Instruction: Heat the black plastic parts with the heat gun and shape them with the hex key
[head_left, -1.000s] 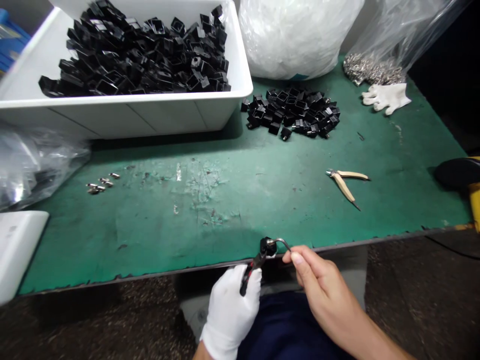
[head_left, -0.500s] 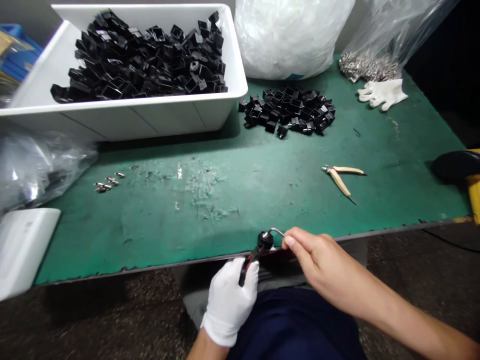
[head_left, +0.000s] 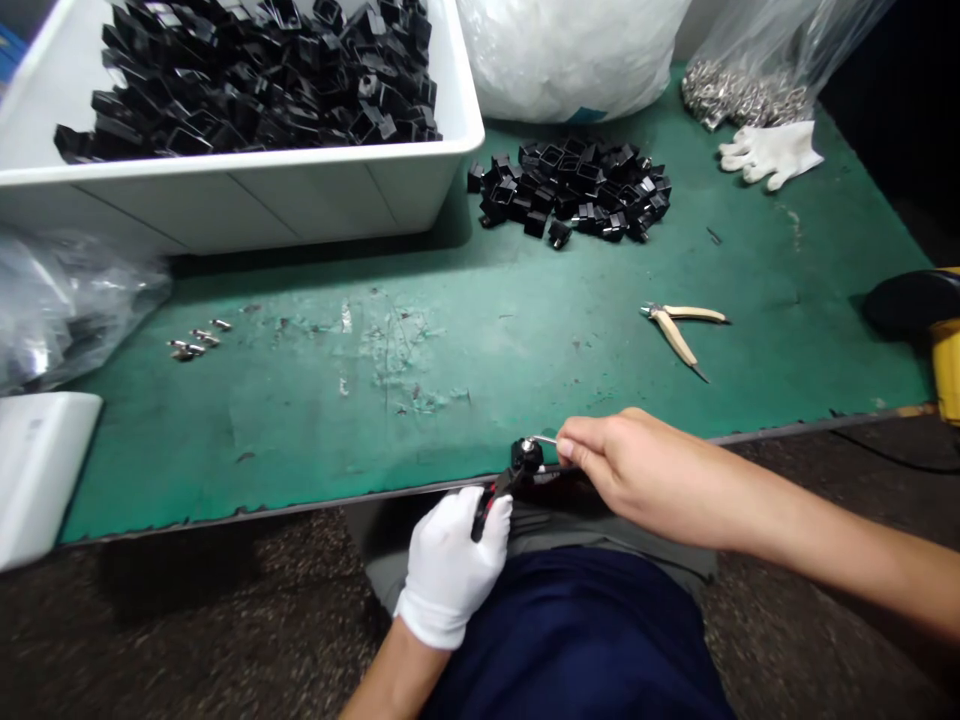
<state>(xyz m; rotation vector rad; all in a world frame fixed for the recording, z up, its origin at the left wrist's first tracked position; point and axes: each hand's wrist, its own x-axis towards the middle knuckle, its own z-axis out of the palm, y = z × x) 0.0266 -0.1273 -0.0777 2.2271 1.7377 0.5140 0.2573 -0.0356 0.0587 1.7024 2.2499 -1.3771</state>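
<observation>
My left hand [head_left: 455, 560], in a white glove, is closed around a dark tool with red on its handle [head_left: 489, 500], which looks like pliers. At the tool's far end is a small black part [head_left: 526, 455] with a metal piece on top, just over the table's front edge. My bare right hand [head_left: 619, 470] pinches a thin bent metal rod [head_left: 545, 440] that looks like a hex key. Its tip meets the metal piece. How the tool's jaws sit on the black part is hard to make out.
A white bin [head_left: 300, 190] of black plastic parts stands at the back left. Beside it lies a pile of black parts [head_left: 577, 190]. Cream-handled nippers [head_left: 679, 335], several small metal pins [head_left: 196, 340], a white glove [head_left: 772, 152] and a bag of metal pieces [head_left: 739, 95] are on the table.
The hex key's bent end, raised before, now lies flatter against the metal piece, and my right hand has turned with it. The whole view has shifted slightly; my left hand keeps its hold.
</observation>
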